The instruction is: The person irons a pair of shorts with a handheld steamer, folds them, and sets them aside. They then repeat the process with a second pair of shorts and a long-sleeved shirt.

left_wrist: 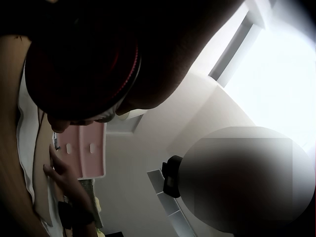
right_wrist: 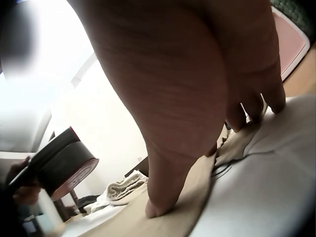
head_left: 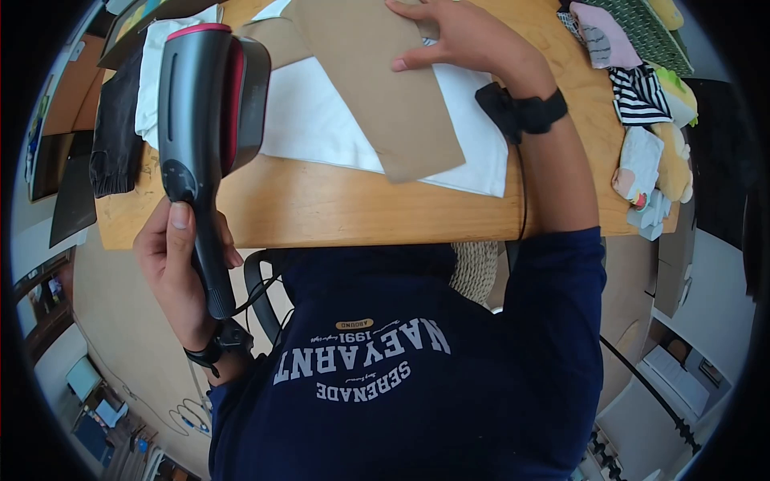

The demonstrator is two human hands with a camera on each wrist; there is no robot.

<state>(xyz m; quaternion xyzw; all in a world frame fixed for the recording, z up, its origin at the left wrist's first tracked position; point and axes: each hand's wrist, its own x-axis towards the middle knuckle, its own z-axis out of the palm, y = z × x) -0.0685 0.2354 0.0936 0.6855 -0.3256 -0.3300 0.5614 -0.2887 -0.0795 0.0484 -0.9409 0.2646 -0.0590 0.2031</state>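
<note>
In the head view my left hand (head_left: 172, 256) grips the handle of a grey and red handheld garment steamer (head_left: 192, 104), thumb near its controls. The steamer is held up over the table's left part, its plate facing right; the right wrist view shows the steamer (right_wrist: 66, 160) raised above the cloth. My right hand (head_left: 469, 36) rests with spread fingers on a tan garment (head_left: 385, 96), thumb and fingertips touching it. The tan garment lies over a white cloth (head_left: 313, 120) near the table's front edge. A gathered edge shows beneath the fingers in the right wrist view.
Left of the steamer lie a folded white cloth (head_left: 150, 80) and dark folded trousers (head_left: 115, 140). Striped fabric (head_left: 639, 96) and soft toys line the wooden table's (head_left: 321, 212) right side, beside a green box (head_left: 650, 32). A cord runs from the right wrist.
</note>
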